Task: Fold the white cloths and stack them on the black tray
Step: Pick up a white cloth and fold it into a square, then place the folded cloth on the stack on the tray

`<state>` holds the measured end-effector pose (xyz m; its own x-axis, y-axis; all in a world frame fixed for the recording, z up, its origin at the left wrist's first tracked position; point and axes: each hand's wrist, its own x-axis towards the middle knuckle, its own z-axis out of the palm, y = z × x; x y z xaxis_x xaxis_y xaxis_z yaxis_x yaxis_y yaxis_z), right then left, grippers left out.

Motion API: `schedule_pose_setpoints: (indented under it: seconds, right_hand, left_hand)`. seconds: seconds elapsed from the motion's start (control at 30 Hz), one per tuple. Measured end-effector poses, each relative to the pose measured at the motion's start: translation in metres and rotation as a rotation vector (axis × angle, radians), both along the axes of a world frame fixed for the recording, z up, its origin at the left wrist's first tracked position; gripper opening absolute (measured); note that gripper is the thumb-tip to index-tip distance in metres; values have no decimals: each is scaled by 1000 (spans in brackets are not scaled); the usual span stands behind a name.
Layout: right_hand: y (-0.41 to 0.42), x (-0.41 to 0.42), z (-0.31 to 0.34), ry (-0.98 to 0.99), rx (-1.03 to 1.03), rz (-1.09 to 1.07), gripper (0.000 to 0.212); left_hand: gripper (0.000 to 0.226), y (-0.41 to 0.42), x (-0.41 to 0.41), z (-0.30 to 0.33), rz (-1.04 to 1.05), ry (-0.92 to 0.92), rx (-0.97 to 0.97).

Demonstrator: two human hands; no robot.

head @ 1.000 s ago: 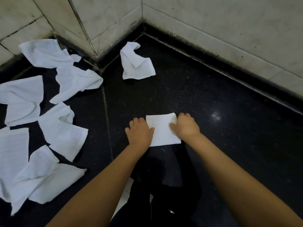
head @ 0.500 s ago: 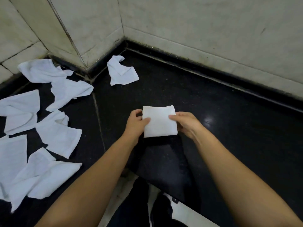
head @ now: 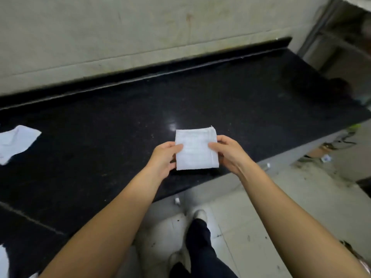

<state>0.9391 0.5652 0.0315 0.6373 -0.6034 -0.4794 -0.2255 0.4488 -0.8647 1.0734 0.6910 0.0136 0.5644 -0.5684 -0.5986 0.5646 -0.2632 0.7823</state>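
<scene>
Both hands are holding a folded white cloth (head: 195, 150) just above the near edge of the black stone surface (head: 120, 121). The left hand (head: 163, 157) is pinching the cloth's left edge, thumb on top and the other fingers tucked underneath; the right hand (head: 226, 152) is doing the same along the right edge, so each set of fingers is closed on the fabric with nothing else in them. The cloth is sitting as a compact, roughly square packet, stitched hem along its right side. It is looking light, soft and floppy, so the layers are likely to slide apart if gripped at one corner; holding opposite edges and pressing through all layers is probably the safest way to carry it. Another unfolded white cloth (head: 15, 141) is lying on the surface at far left, well apart. The black tray is not showing anywhere in view.
</scene>
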Motion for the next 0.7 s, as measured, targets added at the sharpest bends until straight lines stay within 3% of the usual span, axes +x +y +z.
schedule_pose_setpoints:
  seconds: [0.33,0.7]
  right_hand:
    - [-83,-213,0,57,-87,-454,10]
    - [-292,-424,43,119,-235,-540,9]
  left_hand:
    - [10,-152,-171,14,-461,-49,-37]
    - [14,-376,-377,48,-562,-73,-162]
